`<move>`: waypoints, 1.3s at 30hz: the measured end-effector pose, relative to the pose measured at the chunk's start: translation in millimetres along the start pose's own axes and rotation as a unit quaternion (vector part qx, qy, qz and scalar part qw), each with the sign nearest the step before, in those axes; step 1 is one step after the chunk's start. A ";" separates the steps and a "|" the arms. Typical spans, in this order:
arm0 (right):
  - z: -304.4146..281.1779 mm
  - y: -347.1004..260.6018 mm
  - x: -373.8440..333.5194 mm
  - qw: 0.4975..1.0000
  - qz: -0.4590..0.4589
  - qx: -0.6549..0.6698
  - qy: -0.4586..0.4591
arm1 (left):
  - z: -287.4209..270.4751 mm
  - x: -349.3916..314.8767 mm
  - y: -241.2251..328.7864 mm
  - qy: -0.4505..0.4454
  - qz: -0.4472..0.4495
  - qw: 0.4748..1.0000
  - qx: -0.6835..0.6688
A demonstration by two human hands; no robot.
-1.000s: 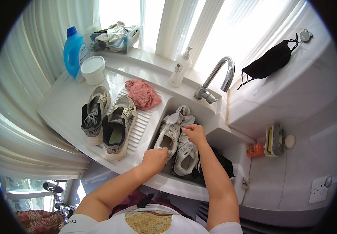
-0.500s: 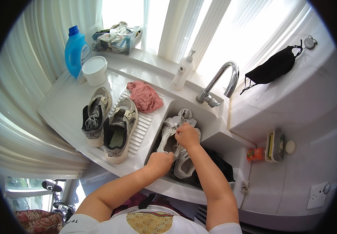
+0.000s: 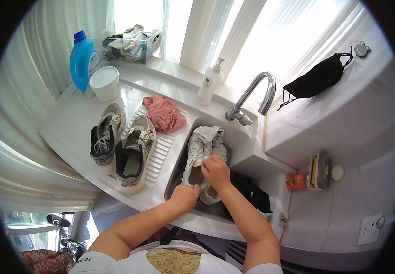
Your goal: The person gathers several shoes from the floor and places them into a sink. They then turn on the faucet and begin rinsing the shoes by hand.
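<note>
A pair of white lace-up shoes stands in the sink (image 3: pixel 239 130), toes away from me. My left hand (image 3: pixel 186 197) is closed on the heel of the left-hand white shoe (image 3: pixel 192 171). With bent fingers my right hand (image 3: pixel 216 172) pinches the tongue or collar edge of that same shoe, above its opening. The other white shoe (image 3: pixel 210 195) sits beside it, partly covered by my right hand. Over the toes lies a pale, cloth-like piece (image 3: pixel 209 132). Dark fabric (image 3: pixel 252 192) is in the sink's right side, partly behind my right forearm.
Two grey-and-white sneakers (image 3: pixel 133 157) and a pink cloth (image 3: pixel 164 114) are on the ribbed counter to the left. Behind stand a blue detergent bottle (image 3: pixel 82 61), a white tub (image 3: pixel 104 84) and a pump bottle (image 3: pixel 210 83). A chrome faucet (image 3: pixel 268 89) arches over the sink's back edge.
My right hand has moved nearer, from the front of the white shoe to its opening. The pale piece now lies flatter over the toes. The view has shifted slightly.
</note>
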State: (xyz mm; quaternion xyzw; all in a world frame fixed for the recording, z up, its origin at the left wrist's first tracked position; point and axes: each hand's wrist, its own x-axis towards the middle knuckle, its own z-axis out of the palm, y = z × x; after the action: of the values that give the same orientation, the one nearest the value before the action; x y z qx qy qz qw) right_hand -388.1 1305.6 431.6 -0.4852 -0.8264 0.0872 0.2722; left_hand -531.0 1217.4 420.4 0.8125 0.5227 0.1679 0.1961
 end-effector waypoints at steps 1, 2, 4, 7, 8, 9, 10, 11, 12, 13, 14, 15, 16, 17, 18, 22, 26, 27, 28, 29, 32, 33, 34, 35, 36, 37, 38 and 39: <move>-1.5 -1.0 -2.4 1.000 0.019 -0.010 -0.011 | -0.7 -0.8 -2.0 0.005 0.001 1.000 -0.002; -5.4 -3.4 -4.5 0.999 0.038 -0.021 -0.023 | -0.8 -0.8 -3.8 0.006 -0.005 1.000 -0.006; -10.2 -8.3 -8.6 0.995 0.075 -0.039 -0.044 | 0.6 0.6 -7.4 0.009 -0.017 1.000 -0.017; -5.9 -14.2 -16.4 0.992 0.092 -0.070 -0.047 | 9.1 -1.5 -11.4 0.008 -0.019 1.000 -0.020; 1.7 -12.0 -20.0 0.993 0.074 -0.083 -0.032 | 9.2 -1.5 -10.9 0.008 -0.014 1.000 -0.019; 9.4 -9.1 -22.9 0.994 0.055 -0.097 -0.017 | 8.9 -1.5 -10.5 0.008 -0.010 1.000 -0.017; 18.0 -6.0 -24.5 0.990 0.037 -0.136 -0.027 | 8.8 -2.2 -10.7 0.009 -0.009 1.000 -0.015; 25.3 -2.0 -26.1 0.983 0.020 -0.177 -0.036 | 8.8 -2.0 -10.1 0.007 -0.008 1.000 -0.014; 30.7 1.4 -27.1 0.975 0.003 -0.217 -0.046 | 9.0 -1.8 -9.7 0.006 -0.008 1.000 -0.013; 35.7 4.0 -28.3 0.970 0.011 -0.237 -0.047 | 9.2 -2.6 -9.7 0.004 -0.009 1.000 -0.011; 39.6 5.5 -29.0 0.965 0.018 -0.257 -0.048 | 8.8 -2.6 -9.3 0.004 -0.009 1.000 -0.008; 42.2 5.8 -29.9 0.960 0.025 -0.276 -0.048 | 8.1 -1.8 -8.5 0.004 -0.010 1.000 -0.004; 40.7 4.8 -28.7 0.964 0.045 -0.258 -0.051 | 7.5 -1.4 -7.8 0.006 -0.011 1.000 -0.001; 38.1 3.8 -26.6 0.967 0.065 -0.239 -0.053 | 7.6 -1.9 -7.8 0.006 -0.006 1.000 0.004; 36.5 2.8 -25.2 0.970 0.085 -0.220 -0.055 | 8.3 -2.2 -8.5 0.007 0.000 1.000 0.009; 26.9 0.2 -14.6 0.992 0.091 -0.083 0.012 | 15.2 -1.0 -10.7 -0.004 0.013 1.000 0.023; 15.4 -2.6 1.6 0.967 -0.066 -0.232 -0.080 | 10.5 -2.3 -12.9 -0.024 0.005 0.999 0.031; 15.0 -1.7 1.8 0.939 -0.119 -0.300 -0.123 | 12.7 -3.1 -13.7 -0.032 -0.001 0.999 0.034; 14.5 -2.9 1.1 0.933 -0.146 -0.306 -0.123 | 13.2 -3.2 -14.4 -0.039 -0.006 0.998 0.039; 14.9 -5.1 -2.4 0.926 -0.173 -0.313 -0.124 | 13.1 -3.7 -14.2 -0.050 -0.007 0.998 0.043; 11.0 -7.5 -11.1 0.912 -0.233 -0.320 -0.108 | 12.5 -4.3 -14.8 -0.082 0.000 0.995 0.059; 9.5 -7.2 -14.4 0.908 -0.251 -0.321 -0.099 | 11.4 -4.4 -15.1 -0.090 0.008 0.994 0.067; 12.9 -2.1 -18.4 0.925 -0.236 -0.273 -0.120 | 10.1 -4.0 -15.0 -0.099 0.017 0.992 0.075; 13.6 4.3 -21.0 0.944 -0.215 -0.211 -0.132 | 9.1 -3.4 -14.8 -0.120 0.014 0.989 0.084; 13.0 10.6 -22.6 0.959 -0.194 -0.148 -0.143 | 8.0 -2.9 -14.4 -0.141 0.011 0.986 0.093; 7.2 11.5 -19.2 0.969 -0.173 -0.084 -0.153 | 6.4 -1.7 -14.4 -0.162 0.007 0.982 0.102; -3.2 11.6 -15.1 0.977 -0.056 -0.082 -0.187 | 2.3 -1.1 -12.8 -0.180 0.012 0.978 0.103; -11.4 16.6 -5.7 0.994 0.018 -0.035 -0.105 | 0.7 1.2 -12.5 -0.203 -0.001 0.974 0.103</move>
State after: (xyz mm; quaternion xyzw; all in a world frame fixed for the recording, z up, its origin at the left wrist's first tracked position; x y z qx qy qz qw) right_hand -367.4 1307.9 432.3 -0.4974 -0.8441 0.1132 0.1654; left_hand -540.0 1223.2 413.7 0.8451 0.4872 -0.0555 0.2132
